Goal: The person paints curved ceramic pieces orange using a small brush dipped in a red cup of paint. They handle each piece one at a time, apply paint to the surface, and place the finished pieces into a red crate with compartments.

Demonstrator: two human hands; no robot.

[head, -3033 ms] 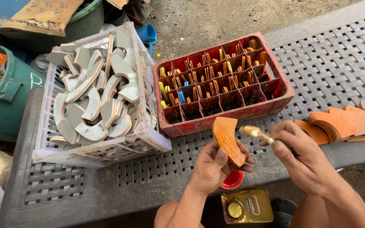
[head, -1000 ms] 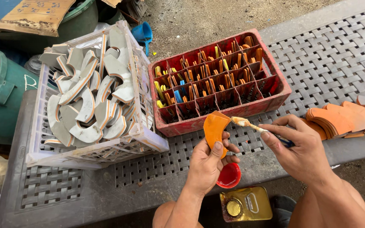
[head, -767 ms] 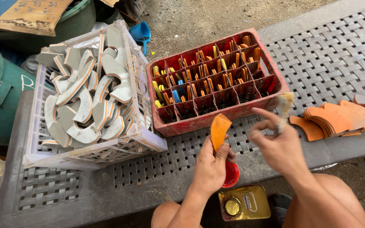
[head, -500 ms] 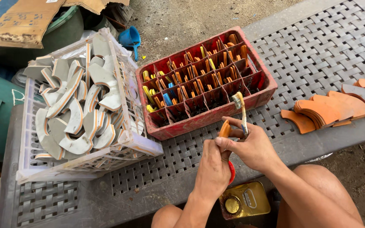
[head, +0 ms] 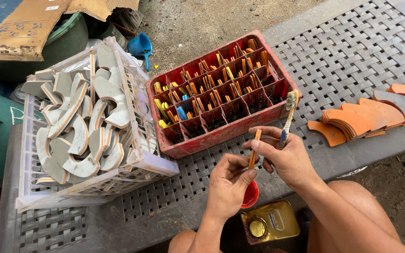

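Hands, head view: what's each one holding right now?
Left hand: closed on the thin orange piece, seen edge-on.
Right hand: closed on the toothbrush, bristles up; fingertips also pinch the orange piece.

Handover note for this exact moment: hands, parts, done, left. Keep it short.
Left hand: pinching the thin orange piece edge-on, low end.
Right hand: also gripping that piece, with a toothbrush held bristles up.
Red divided crate: many compartments hold upright pieces.
White basket: full of grey curved pieces.
Orange and grey pieces fanned on the bench to the right.
Red cap and yellow tin below the hands.
Left: the held piece is not in the crate.
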